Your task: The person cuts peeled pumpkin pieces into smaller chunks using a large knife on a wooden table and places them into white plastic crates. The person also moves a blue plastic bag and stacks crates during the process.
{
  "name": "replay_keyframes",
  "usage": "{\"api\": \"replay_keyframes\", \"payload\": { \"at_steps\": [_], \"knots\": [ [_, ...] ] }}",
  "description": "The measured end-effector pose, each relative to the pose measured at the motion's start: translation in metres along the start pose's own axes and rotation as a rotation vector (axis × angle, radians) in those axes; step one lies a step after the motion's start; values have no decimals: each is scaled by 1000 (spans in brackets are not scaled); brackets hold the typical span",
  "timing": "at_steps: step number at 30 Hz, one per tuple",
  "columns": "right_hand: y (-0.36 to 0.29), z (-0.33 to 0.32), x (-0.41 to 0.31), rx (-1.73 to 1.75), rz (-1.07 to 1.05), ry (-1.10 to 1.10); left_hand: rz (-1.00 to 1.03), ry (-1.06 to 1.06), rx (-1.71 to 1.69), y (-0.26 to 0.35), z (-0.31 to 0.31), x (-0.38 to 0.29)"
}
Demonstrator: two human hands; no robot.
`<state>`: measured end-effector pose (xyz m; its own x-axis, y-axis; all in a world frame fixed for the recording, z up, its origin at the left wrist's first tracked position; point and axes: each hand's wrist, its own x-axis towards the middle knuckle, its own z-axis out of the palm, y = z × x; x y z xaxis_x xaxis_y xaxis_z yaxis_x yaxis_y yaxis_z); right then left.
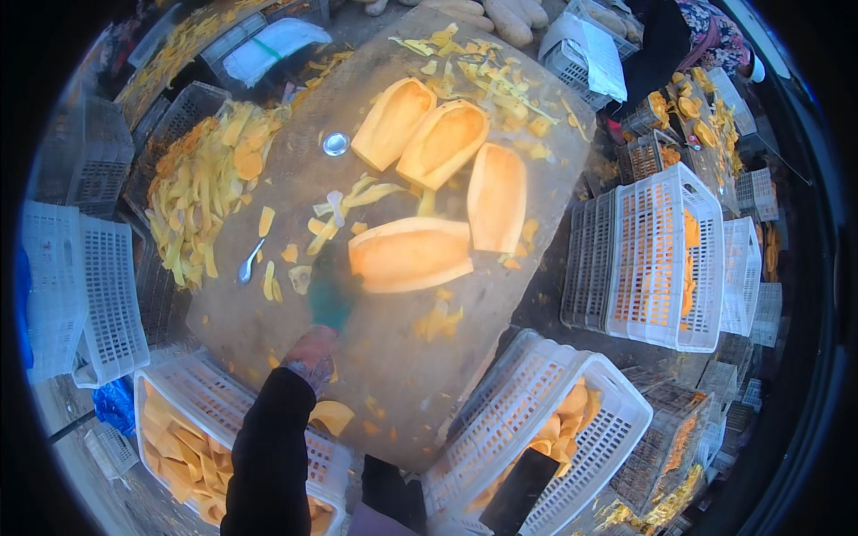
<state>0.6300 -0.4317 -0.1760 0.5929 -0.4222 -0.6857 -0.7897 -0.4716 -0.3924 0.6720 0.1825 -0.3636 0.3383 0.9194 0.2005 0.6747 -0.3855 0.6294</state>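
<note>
My left hand (330, 295), in a green glove and black sleeve, reaches over the worktable (402, 348). It is blurred and close to the left end of a peeled, hollowed orange squash half (412, 254); whether it grips anything cannot be made out. My right hand is out of view. Another hollowed half (497, 197) stands nearly upright in the picture to the right, with two more, one at the upper left (395, 120) and one beside it (444, 144). A spoon-like metal tool (251, 261) lies left of my hand. A small round metal dish (336, 143) lies farther up.
Peel strips are heaped at the table's left edge (208, 181) and scattered at its far end (482, 80). White plastic crates with orange pieces stand at the near left (201, 382), near right (496, 395) and right (643, 254). A person (717, 33) is at the upper right.
</note>
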Motion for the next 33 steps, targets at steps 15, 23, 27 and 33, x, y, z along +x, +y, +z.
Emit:
{"api": "replay_keyframes", "payload": {
  "at_steps": [15,23,27,33],
  "knots": [
    [-56,4,-53,-10,6,-171,194,-267,17,58,-61,-5],
    [-174,-4,-132,-83,-194,-477,206,-256,-35,54,-98,-51],
    [-157,-44,-128,-537,-209,-517,-80,-406,-62,61,-107,-72],
    [-102,-99,-110,-490,-413,-487,47,-306,-265,123,-208,-106]
  ]
}}
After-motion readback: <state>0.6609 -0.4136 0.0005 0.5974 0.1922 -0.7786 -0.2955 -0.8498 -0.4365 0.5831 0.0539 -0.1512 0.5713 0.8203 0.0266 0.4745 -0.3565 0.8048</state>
